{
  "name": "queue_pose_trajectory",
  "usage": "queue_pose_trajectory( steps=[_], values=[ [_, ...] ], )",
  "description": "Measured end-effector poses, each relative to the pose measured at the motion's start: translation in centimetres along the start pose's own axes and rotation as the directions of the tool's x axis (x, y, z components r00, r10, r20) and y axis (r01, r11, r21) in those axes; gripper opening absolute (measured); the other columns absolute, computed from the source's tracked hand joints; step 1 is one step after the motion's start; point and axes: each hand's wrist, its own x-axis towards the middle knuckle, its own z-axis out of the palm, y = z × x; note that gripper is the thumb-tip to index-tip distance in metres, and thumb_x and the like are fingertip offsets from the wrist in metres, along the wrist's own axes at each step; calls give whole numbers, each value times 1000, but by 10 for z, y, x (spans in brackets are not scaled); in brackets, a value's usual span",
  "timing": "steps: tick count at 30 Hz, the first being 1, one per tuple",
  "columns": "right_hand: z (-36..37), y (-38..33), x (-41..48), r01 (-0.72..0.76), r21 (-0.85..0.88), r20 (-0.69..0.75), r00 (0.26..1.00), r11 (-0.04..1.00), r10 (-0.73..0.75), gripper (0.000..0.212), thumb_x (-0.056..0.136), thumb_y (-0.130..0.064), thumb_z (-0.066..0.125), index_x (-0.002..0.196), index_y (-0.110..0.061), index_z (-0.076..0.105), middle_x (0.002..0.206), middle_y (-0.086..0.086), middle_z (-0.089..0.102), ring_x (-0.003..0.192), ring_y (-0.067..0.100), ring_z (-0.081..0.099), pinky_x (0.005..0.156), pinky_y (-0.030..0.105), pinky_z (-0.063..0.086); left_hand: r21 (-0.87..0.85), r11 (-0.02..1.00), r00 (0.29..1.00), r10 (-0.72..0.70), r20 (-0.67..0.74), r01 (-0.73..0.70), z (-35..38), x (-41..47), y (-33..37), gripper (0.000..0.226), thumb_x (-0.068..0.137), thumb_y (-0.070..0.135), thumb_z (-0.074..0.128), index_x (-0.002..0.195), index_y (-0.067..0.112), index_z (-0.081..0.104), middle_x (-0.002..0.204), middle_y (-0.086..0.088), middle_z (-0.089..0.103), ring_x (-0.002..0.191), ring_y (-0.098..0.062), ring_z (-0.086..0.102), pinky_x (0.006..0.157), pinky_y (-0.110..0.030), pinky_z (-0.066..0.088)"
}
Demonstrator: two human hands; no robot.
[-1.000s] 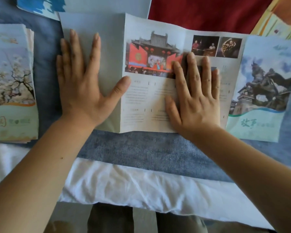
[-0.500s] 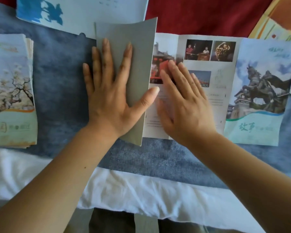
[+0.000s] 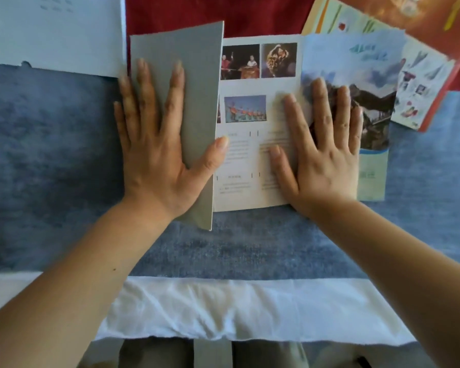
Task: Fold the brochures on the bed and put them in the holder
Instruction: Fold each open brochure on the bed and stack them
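Brochure (image 3: 250, 160) lay crosswise on the bed (image 3: 250, 248); our flat left hand (image 3: 154, 144) pressed its flap (image 3: 199, 88) rightward toward our flat right hand (image 3: 322, 155).

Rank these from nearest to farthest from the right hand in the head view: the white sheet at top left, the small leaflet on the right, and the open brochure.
1. Open brochure: directly under the right hand, which presses flat on it.
2. Small leaflet: up and to the right, apart from the hand.
3. White sheet: top left corner, beyond the left hand.
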Motion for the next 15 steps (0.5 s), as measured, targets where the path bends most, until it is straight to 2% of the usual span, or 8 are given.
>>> queue_pose_trajectory(
  steps=[4,7,10,12,15],
  values=[
    [7,3,-1,15,43,-66,998,999,-12,71,105,-59,35,165,-23,24,171,15,17,158,43,9,126,61,10,21,1000,1000,13,20,-14,8,3,18,104,85,84,31,166,22,8,171,-21,-3,158,-42,-6,126,-55,-5],
    [10,3,-1,-12,88,-94,995,996,20,79,104,-57,38,164,-7,21,170,18,18,158,41,11,127,60,9,26,999,1000,18,16,-19,16,3,33,104,87,85,31,166,22,8,171,-23,-4,158,-42,-5,127,-55,-1],
    [8,4,-2,-53,217,-108,991,975,77,72,107,-38,39,159,8,21,168,26,20,157,41,14,129,52,6,70,997,1000,-6,-2,6,25,5,46,104,88,84,32,166,20,10,170,-24,-4,157,-44,-3,127,-56,1],
    [4,6,-2,-87,324,-86,989,942,121,61,106,-25,35,158,8,25,167,25,22,157,39,15,130,48,7,95,995,999,-32,-11,33,29,7,54,102,89,83,33,166,20,10,170,-25,-4,157,-45,-3,127,-57,1],
    [-7,8,1,-122,412,-37,988,903,150,58,104,-19,33,158,1,33,167,16,29,158,32,20,130,45,14,118,992,999,-49,-15,50,33,8,66,97,93,80,34,166,20,11,170,-25,-5,157,-45,-4,126,-59,3]
  ],
)
